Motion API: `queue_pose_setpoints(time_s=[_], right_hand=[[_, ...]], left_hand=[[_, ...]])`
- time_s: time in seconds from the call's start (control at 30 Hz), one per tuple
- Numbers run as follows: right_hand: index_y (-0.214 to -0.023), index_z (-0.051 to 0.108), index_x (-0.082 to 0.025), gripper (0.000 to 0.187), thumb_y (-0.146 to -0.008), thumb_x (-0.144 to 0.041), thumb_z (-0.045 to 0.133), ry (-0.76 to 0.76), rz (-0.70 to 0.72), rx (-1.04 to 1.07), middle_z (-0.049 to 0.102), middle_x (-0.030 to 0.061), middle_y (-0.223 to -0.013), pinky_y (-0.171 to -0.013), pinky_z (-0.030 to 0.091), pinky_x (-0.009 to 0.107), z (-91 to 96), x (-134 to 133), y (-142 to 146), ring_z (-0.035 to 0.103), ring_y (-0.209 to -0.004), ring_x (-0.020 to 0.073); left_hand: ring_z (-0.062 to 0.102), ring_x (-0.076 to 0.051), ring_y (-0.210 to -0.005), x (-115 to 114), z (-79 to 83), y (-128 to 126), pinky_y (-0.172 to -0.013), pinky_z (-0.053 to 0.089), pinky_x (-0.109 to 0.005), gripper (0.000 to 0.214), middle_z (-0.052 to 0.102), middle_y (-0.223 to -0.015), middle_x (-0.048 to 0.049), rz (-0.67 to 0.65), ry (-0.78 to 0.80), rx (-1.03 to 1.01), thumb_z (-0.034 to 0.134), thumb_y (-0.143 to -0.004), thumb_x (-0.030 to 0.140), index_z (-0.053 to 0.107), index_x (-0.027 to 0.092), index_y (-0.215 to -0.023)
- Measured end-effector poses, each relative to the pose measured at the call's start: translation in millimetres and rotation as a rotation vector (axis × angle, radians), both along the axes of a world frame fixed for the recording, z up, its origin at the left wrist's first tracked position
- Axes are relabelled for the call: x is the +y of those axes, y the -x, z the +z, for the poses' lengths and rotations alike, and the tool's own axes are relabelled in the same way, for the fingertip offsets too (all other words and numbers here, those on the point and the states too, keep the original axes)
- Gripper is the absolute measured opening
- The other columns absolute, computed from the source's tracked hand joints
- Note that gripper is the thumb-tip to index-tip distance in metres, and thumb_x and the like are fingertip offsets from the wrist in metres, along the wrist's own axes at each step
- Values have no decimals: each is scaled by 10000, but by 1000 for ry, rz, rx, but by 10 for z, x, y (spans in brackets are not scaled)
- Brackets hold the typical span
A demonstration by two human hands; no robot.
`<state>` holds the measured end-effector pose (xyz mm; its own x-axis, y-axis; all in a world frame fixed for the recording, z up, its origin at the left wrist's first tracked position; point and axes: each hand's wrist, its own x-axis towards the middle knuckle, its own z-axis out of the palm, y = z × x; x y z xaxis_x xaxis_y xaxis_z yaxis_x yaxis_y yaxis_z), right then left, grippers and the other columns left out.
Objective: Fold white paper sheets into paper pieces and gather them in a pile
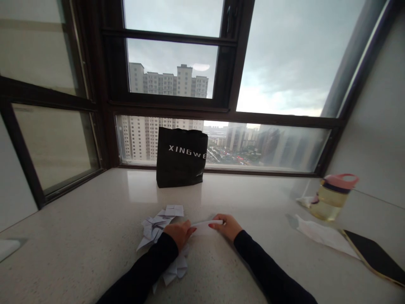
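My left hand (179,233) and my right hand (227,226) rest on a pale stone sill (95,236), both in dark sleeves. Between them lies a folded strip of white paper (207,223). Each hand pinches one end of it with closed fingers. To the left of my left hand sits a heap of folded white paper pieces (158,226). More folded paper (174,270) pokes out under my left forearm.
A black paper bag (181,157) with white letters stands against the window. At the right are a bottle (332,197) with yellowish liquid and a pink lid, a white tissue (319,234) and a dark phone (373,255).
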<state>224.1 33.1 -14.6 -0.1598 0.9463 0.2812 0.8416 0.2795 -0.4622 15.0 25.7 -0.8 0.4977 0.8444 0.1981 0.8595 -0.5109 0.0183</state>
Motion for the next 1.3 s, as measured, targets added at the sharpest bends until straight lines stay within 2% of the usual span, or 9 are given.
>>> queue_pose_setpoints(time_s=[0.17,0.37,0.5,0.67,0.87,0.97,1.07,1.2,1.3], right_hand=[[-651,613,-127,198,-711,-309,561,120,-211,-65,599,13,-541,-495,412,225,9,316,-306,545,-525,127],[-968,517,-162,200,-820,-278,450,193,-379,-197,544,38,-977,-688,456,324,182,768,-671,544,-801,140],[-1025,489,-182,226,-824,-274,444,144,-411,-245,510,46,-1046,-718,446,338,234,958,-705,528,-858,155],[-916,546,-196,218,-716,-278,573,25,-496,-290,514,75,-1023,-737,393,388,187,962,-661,468,-955,241],[-1119,412,-196,475,-678,-221,587,-170,-569,-283,372,138,-1209,-797,295,470,277,832,-514,349,-1081,316],[-1146,379,-180,410,-756,-260,479,-230,-526,-249,364,156,-1210,-778,314,470,287,686,-241,376,-1056,312],[-1118,409,-229,373,-755,-286,473,-235,-361,-231,438,84,-1157,-784,364,385,139,392,136,435,-1015,243],[-1131,413,-174,445,-720,-316,507,-191,10,-120,462,91,-1153,-872,347,325,-136,-67,500,413,-1064,201],[-1127,435,-129,451,-723,-322,491,-90,123,-64,464,128,-1162,-917,306,366,-206,-256,573,386,-1096,226]], left_hand=[[596,-190,-688,-29,21,12,-530,376,-252,268,620,-736,-33,58,66,-101,236,-846,300,395,196,-1035],[589,-192,-662,-23,38,18,-529,365,-254,163,612,-676,-15,35,151,-105,385,-737,215,465,229,-879],[589,-202,-654,-26,37,5,-528,368,-268,169,615,-677,-28,24,157,-94,381,-725,210,468,230,-869],[585,-200,-631,-20,34,4,-524,373,-273,185,611,-659,-20,5,159,-92,393,-698,197,464,229,-866],[581,-199,-626,-13,13,6,-521,378,-277,182,608,-661,-22,-9,149,-121,386,-704,209,465,217,-868],[576,-195,-616,-10,-10,-3,-530,385,-280,180,603,-652,-16,-12,144,-132,390,-703,205,470,219,-864],[564,-185,-661,-1,-10,0,-580,396,-283,198,597,-694,-25,-3,117,-155,377,-714,182,472,210,-885],[468,-217,-944,20,33,50,-786,343,-338,235,539,-987,-79,18,7,-203,396,-695,164,501,187,-905],[354,-246,-1087,34,35,93,-881,262,-381,231,458,-1163,-83,44,-104,-225,437,-656,169,561,180,-851]])
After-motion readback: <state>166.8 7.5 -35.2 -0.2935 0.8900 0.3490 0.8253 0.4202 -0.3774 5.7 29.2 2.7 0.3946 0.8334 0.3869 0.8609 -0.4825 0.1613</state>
